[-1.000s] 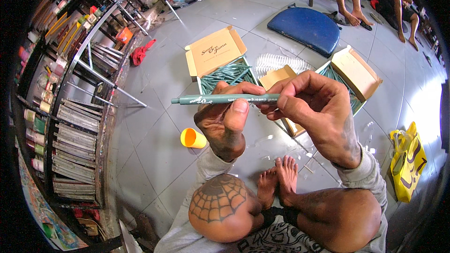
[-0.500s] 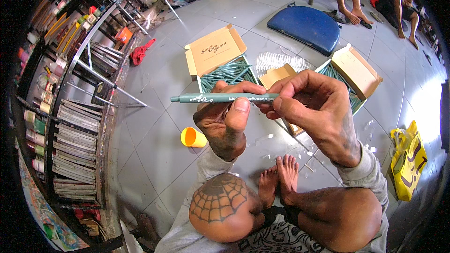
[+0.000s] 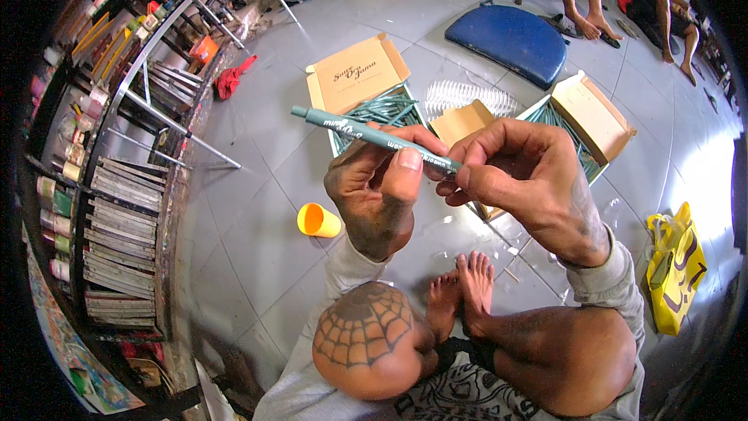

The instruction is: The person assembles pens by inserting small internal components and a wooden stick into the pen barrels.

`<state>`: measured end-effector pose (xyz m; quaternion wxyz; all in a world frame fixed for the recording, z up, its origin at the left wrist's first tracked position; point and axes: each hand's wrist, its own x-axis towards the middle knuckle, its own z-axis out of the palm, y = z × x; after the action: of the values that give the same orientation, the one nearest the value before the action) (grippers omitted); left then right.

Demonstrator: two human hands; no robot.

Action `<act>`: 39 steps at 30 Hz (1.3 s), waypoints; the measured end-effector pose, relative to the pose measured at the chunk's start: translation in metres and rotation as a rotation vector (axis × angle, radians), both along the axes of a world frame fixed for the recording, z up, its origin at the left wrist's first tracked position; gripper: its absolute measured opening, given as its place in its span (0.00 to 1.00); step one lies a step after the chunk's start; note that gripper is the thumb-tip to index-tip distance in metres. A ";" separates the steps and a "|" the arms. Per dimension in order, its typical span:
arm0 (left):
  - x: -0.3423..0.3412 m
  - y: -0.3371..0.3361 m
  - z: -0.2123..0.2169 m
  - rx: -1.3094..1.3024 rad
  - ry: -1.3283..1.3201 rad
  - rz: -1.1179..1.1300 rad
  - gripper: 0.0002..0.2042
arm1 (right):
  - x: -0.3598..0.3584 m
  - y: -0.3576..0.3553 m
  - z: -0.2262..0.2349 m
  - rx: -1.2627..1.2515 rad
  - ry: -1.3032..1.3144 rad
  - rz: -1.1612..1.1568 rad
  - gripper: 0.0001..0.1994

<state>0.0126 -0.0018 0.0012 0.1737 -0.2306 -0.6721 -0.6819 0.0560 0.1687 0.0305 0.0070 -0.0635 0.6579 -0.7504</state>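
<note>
A green pen (image 3: 358,131) with white print is held up before me, slanting down from upper left to lower right. My left hand (image 3: 382,187) pinches its barrel between thumb and fingers. At the pen's lower right end, the fingertips of my right hand (image 3: 514,179) close on it and hide the tip. Behind my left hand stands an open cardboard box (image 3: 358,74) full of similar green pens (image 3: 382,111). Another open box (image 3: 596,117) of green pens lies behind my right hand.
A yellow cup (image 3: 319,221) lies left of my feet. Beyond the boxes are clear plastic packaging (image 3: 467,98) and a blue cushion (image 3: 506,43). A yellow bag (image 3: 674,269) is at right. Shelves (image 3: 125,249) and a metal frame (image 3: 183,129) line the left. Other people's legs (image 3: 580,0) show far off.
The pen has tilted from level to slanting, its left end now higher. Both hands keep their grip, and the right one has barely moved.
</note>
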 end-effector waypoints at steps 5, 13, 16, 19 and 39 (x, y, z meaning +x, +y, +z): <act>0.002 -0.001 0.004 -0.016 -0.019 -0.052 0.17 | 0.000 0.002 0.003 0.022 -0.027 0.028 0.12; 0.001 0.001 0.003 -0.006 -0.005 -0.103 0.16 | 0.002 0.003 0.008 0.033 -0.074 0.054 0.12; 0.001 0.000 0.003 -0.010 0.017 -0.118 0.16 | 0.001 0.002 0.006 0.018 -0.066 0.049 0.12; 0.001 -0.001 0.004 -0.011 -0.002 -0.134 0.16 | 0.001 0.002 0.005 0.018 -0.073 0.050 0.11; 0.000 -0.002 0.002 0.043 -0.003 -0.240 0.13 | 0.002 0.002 0.010 0.058 -0.109 0.071 0.12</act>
<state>0.0123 -0.0040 0.0032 0.0949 -0.3047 -0.6251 -0.7123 0.0580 0.1707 0.0405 0.0713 -0.0454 0.6754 -0.7326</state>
